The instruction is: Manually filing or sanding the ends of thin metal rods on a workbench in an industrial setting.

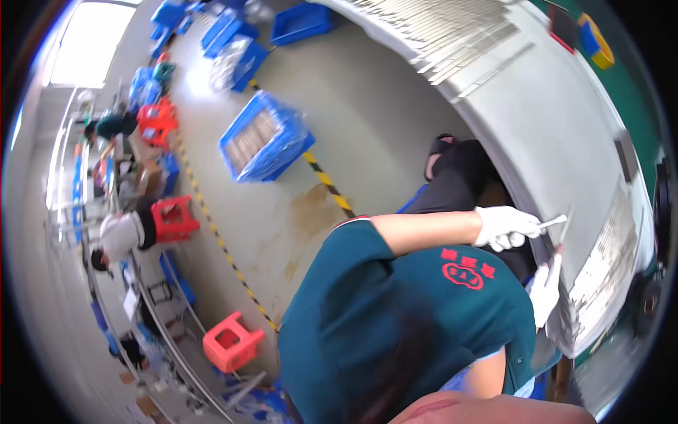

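My left hand, in a white glove, is closed around a small, slim, pale tool that points toward the table; its exact kind is too small to make out. Close below it, my gloved right hand pinches what looks like a thin metal strip, which stands up from the fingertips beside the tool's end. Both hands are at the near edge of the white-covered table. A row of thin silvery strips lies on the table just beyond my right hand.
More thin strips cover the table's far left part. A dark block and a yellow-and-blue roll are toward its far side. On the floor stand a plastic-lined blue crate and red stools. Other people work in the background.
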A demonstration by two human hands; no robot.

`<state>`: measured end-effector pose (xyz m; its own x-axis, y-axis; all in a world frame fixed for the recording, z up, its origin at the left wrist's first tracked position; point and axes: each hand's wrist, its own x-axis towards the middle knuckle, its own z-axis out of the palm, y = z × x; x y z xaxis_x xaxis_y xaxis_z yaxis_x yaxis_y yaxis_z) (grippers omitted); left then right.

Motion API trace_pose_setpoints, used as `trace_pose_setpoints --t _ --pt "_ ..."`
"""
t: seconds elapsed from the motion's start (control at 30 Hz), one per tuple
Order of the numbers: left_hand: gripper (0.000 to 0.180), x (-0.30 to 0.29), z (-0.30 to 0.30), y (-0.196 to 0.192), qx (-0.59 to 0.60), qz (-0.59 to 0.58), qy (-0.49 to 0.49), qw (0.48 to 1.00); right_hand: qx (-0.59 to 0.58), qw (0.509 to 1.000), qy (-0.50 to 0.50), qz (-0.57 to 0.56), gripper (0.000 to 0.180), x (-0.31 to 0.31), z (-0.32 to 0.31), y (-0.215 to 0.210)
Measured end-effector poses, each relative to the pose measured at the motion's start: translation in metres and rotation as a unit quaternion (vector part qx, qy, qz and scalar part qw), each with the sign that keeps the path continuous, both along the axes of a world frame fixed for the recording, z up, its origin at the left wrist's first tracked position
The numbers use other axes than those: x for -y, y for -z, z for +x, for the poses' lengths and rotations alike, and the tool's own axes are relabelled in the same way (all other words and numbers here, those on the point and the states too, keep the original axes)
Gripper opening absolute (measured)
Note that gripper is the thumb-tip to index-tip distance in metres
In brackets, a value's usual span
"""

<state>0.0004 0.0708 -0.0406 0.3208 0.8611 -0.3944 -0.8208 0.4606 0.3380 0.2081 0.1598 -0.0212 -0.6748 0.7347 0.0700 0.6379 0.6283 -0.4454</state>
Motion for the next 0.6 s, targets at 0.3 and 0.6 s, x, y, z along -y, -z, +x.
trace_pose_setpoints --t 0.3,0.6 --pt "0.026 0.01 -0.007 -0.006 -0.09 -0.069 -0.052 0.992 0.081 0.997 0.006 0.008 0.053 0.01 -0.035 -0.013" --pt "0.032 0.004 0.0 -0.014 -0.129 -0.082 -0.048 0.987 0.023 0.997 -0.04 0.055 0.055 0.013 -0.031 -0.02"
